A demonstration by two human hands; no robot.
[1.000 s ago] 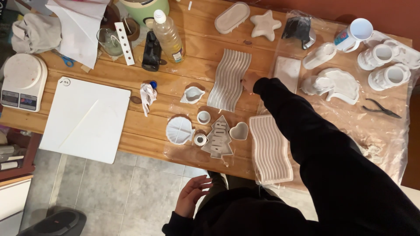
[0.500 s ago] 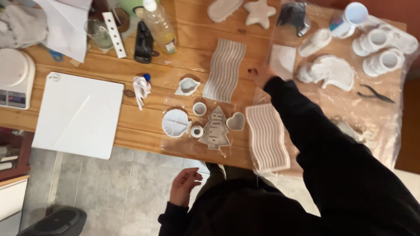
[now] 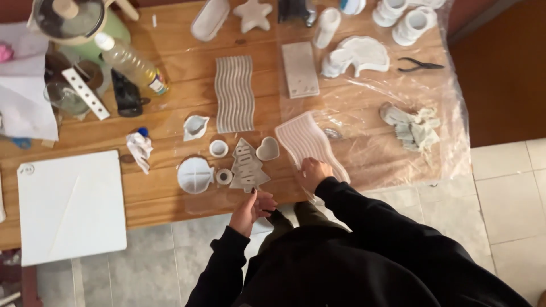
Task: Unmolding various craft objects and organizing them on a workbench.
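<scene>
Both hands [image 3: 284,190] meet wavy tray [image 3: 307,139] beside tree mould [image 3: 248,166].

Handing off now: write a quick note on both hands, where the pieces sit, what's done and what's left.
Left hand: at the table edge, fingertips by the base of the tree-shaped piece; a grip can't be confirmed.
Right hand: gripping the near end of the wavy tray, which lies partly on the plastic sheet.
Nearby: heart piece, small ring, round divided dish, ridged wavy slab.
Done: pieces laid out on the table.
Left: the tray and tree are both in hand and unsettled.
</scene>
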